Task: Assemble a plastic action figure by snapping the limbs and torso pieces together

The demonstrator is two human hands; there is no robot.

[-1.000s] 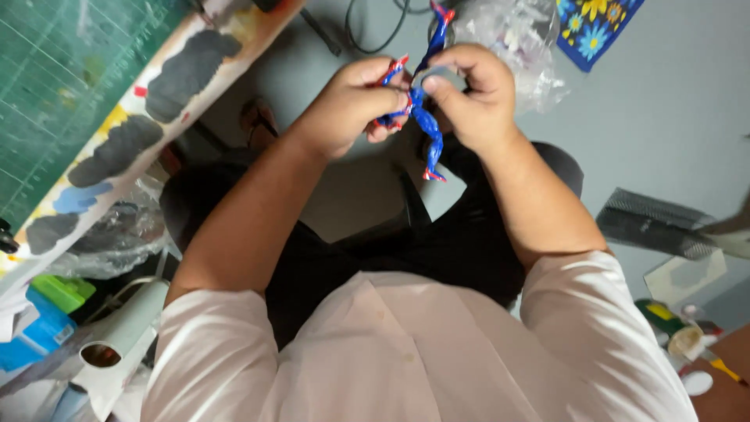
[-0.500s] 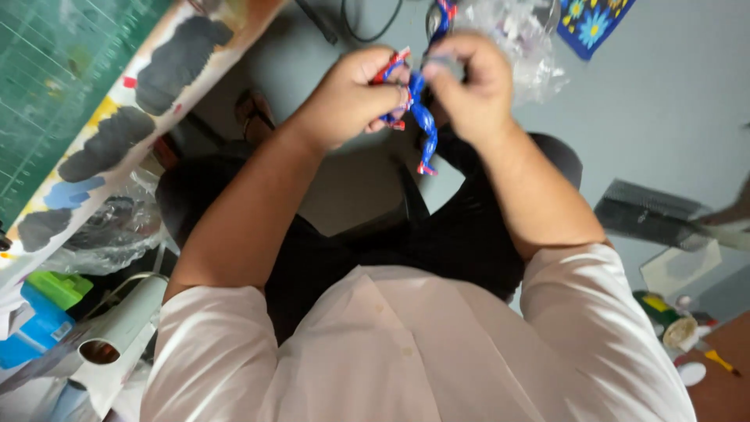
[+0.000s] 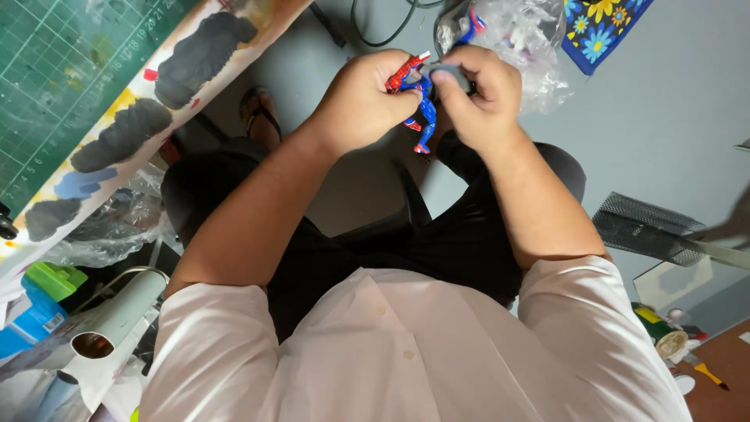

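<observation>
Your hands have drawn closer together than a second ago: your left hand (image 3: 361, 98) is closed on the red and blue figure (image 3: 416, 101) above your lap, and your right hand (image 3: 478, 90) is clamped around a grey piece (image 3: 449, 74) pressed against it. The figure's legs now hang shorter below your fingers, so you seem to be working on its upper part.

Green cutting mat (image 3: 55, 70) at the table's far-left corner. Paint-smeared board (image 3: 141, 117) along the table edge. Clear plastic bag (image 3: 523, 39) and flowered blue cloth (image 3: 598, 27) on grey floor (image 3: 672, 117).
</observation>
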